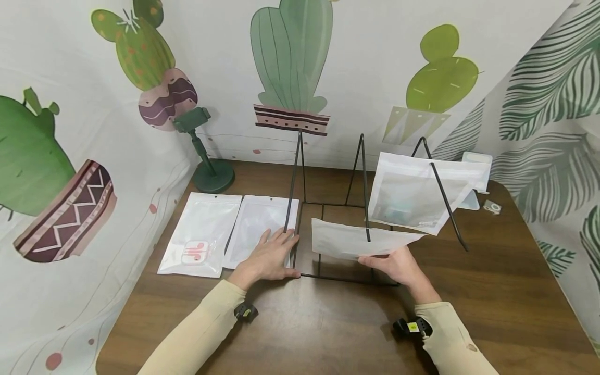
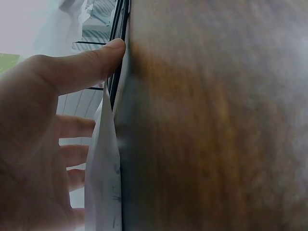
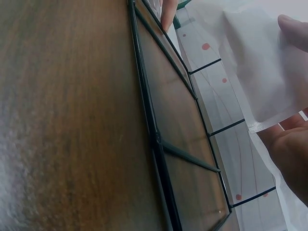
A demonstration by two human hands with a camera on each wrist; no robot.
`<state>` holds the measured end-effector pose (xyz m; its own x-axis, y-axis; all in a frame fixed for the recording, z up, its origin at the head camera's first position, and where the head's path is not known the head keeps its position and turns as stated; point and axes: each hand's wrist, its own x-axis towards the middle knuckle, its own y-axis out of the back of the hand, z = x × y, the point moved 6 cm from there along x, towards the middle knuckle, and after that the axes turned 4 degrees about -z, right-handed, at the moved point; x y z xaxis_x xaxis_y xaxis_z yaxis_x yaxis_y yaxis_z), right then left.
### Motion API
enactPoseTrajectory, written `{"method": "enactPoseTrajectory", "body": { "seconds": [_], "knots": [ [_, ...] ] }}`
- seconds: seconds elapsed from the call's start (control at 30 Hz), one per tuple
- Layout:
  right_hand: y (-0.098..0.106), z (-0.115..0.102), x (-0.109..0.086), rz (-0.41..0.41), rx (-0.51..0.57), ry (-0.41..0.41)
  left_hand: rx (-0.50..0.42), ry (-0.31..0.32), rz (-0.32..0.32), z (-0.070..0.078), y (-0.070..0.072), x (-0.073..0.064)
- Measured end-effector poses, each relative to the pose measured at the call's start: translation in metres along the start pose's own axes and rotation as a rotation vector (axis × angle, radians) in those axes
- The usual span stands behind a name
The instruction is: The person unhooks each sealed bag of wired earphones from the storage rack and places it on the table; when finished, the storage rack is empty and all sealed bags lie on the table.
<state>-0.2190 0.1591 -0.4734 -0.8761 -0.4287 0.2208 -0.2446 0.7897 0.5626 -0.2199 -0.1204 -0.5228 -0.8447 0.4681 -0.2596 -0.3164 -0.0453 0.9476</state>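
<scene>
Head view bright, soft glare on tabletop [image 1: 323, 307]; wrist views dimmer, left blurry

A thin, flat white plastic pouch [image 1: 344, 239] tilts above the base of a black metal wire rack [image 1: 365, 192], one middle wire crossing in front of it; the right hand [image 1: 396, 265] pinches the pouch; the rack stands upright with tall, narrow, pointed loops, a translucent white pouch [image 1: 417, 192] at its right loop; the left hand [image 1: 269, 260] touches its left front corner.
</scene>
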Motion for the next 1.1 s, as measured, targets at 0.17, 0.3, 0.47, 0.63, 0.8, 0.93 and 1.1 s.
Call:
{"method": "enactPoseTrajectory", "body": {
  "seconds": [0.17,0.3,0.47,0.63,0.8,0.93,1.1],
  "knots": [
    [0.000,0.003,-0.001,-0.008,0.009,0.000,-0.010,-0.006,0.002,0.001,0.002,-0.001],
    [-0.001,0.004,-0.002,-0.021,0.008,-0.019,-0.021,-0.012,0.005,0.001,0.003,-0.002],
    [0.000,0.002,-0.004,-0.018,-0.026,-0.034,-0.024,-0.012,0.003,0.001,0.002,-0.002],
    [0.000,-0.002,-0.005,-0.014,-0.034,-0.023,-0.005,-0.008,0.004,0.000,0.001,-0.001],
    [-0.001,-0.005,-0.006,-0.007,-0.071,-0.002,-0.005,-0.013,0.008,0.000,0.001,-0.002],
    [-0.001,-0.007,-0.007,-0.008,-0.094,0.007,-0.015,-0.015,0.009,0.000,0.000,-0.001],
    [-0.001,-0.006,-0.008,-0.012,-0.091,0.002,-0.019,-0.015,0.013,0.000,0.001,-0.001]
  ]
}}
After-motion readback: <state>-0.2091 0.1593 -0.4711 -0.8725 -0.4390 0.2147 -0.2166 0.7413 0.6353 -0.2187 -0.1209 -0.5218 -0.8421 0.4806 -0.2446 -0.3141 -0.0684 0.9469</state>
